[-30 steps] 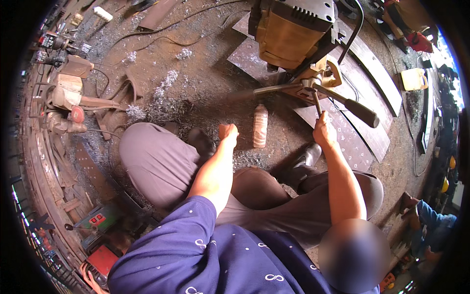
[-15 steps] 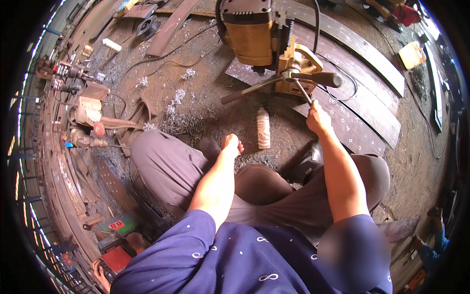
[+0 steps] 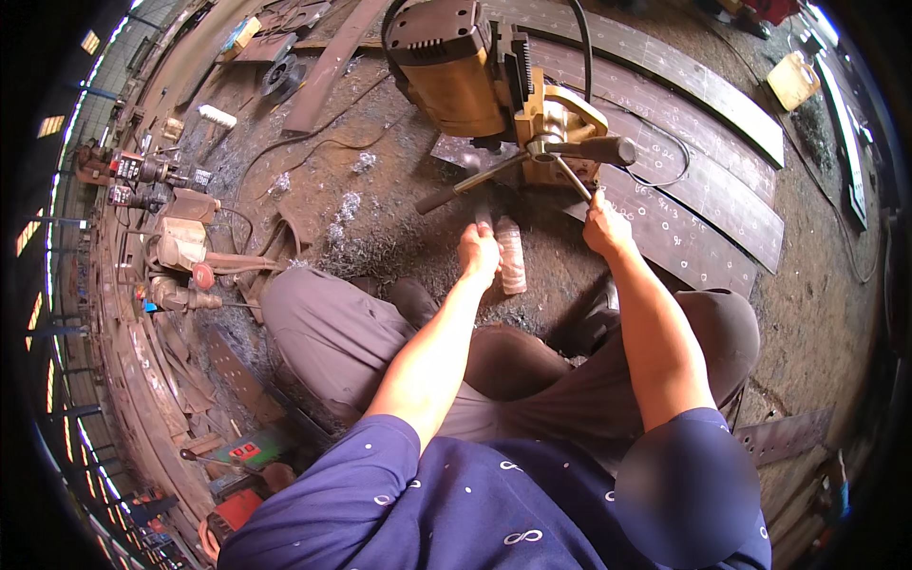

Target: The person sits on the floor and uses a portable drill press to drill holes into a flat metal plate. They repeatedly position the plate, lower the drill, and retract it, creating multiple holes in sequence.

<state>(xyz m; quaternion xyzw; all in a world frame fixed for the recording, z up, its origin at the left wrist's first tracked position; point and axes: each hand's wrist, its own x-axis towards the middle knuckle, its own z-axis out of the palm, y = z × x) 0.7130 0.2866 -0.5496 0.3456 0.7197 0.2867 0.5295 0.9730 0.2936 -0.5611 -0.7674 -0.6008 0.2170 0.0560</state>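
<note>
A yellow and dark drill [image 3: 456,95] on an upright stand rests on steel plates [image 3: 665,228] in front of me. My right hand [image 3: 606,228] is closed round one spoke of its feed handle [image 3: 573,179], the spoke that points toward me. My left hand [image 3: 481,251] is closed just left of a whitish wrapped bottle [image 3: 512,258] on the floor. A thin, blurred, pale shape rises from the left fingers; what it is I cannot make out. The drill's lower end is partly hidden behind the handle spokes.
Metal shavings [image 3: 347,207] litter the floor left of the drill. More power tools [image 3: 180,242] lie at the left beside cables. A pale yellow jerrycan [image 3: 793,82] stands at the far right. A white-headed mallet [image 3: 218,116] lies at the far left.
My left hand has moved forward and right, up beside the bottle. The right hand stays on the feed handle spoke. The view has shifted slightly, so the drill appears farther left.
</note>
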